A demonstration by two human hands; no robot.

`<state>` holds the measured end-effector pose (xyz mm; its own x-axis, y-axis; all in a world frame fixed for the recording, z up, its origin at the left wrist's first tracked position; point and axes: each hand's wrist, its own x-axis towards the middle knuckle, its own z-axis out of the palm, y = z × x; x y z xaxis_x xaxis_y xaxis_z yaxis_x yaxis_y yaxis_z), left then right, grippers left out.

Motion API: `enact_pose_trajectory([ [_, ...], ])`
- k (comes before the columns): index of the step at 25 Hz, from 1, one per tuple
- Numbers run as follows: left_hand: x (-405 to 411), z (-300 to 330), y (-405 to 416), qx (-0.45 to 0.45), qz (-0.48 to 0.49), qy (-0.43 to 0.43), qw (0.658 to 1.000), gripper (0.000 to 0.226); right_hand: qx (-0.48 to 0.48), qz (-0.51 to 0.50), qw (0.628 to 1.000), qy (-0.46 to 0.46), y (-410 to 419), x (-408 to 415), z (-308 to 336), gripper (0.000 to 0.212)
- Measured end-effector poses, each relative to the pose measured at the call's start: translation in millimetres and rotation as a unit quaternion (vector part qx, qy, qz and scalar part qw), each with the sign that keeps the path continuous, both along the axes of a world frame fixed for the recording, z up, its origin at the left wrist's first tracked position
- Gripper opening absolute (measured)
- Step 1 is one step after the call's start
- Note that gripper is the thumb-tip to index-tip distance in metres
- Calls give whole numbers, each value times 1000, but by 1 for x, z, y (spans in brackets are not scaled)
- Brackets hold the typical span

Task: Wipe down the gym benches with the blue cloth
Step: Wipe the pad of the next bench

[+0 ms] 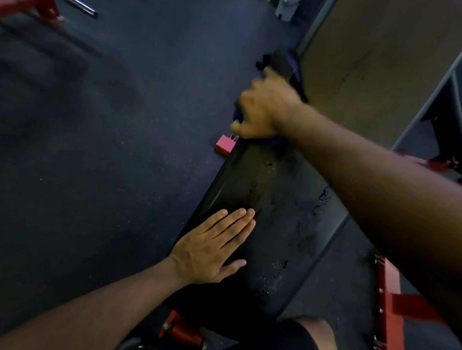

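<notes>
A long black padded gym bench runs from the bottom centre up toward the right, its pad showing wet spots and scuffs. My right hand grips the blue cloth at the far end of the pad; only small bits of the cloth show under and beside the fingers. My left hand lies flat with straight fingers on the near left part of the pad. The far hand is blurred.
Red bench frame parts show at the far left foot, below the near end and at the right. A chrome bar on a red stand lies at the top left. A wall and mirror frame stand right.
</notes>
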<state>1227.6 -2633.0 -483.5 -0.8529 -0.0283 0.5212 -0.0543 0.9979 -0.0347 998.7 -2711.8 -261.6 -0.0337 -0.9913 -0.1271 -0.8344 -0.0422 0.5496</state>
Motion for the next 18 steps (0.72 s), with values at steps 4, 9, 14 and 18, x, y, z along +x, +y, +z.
enact_pose_trajectory([
  [4,-1,2,-1,17,-8,0,1000,76,58,73,995,-46,35,57,-56,52],
  [9,-1,-1,0,-3,-5,6,1000,77,60,29,998,3,4,-14,9,64],
  [14,-1,-2,-1,-5,-4,9,1000,76,8,-24,999,23,-4,-17,15,58],
  [18,-1,0,0,6,-6,1,1000,75,49,44,998,-18,36,51,-58,54],
])
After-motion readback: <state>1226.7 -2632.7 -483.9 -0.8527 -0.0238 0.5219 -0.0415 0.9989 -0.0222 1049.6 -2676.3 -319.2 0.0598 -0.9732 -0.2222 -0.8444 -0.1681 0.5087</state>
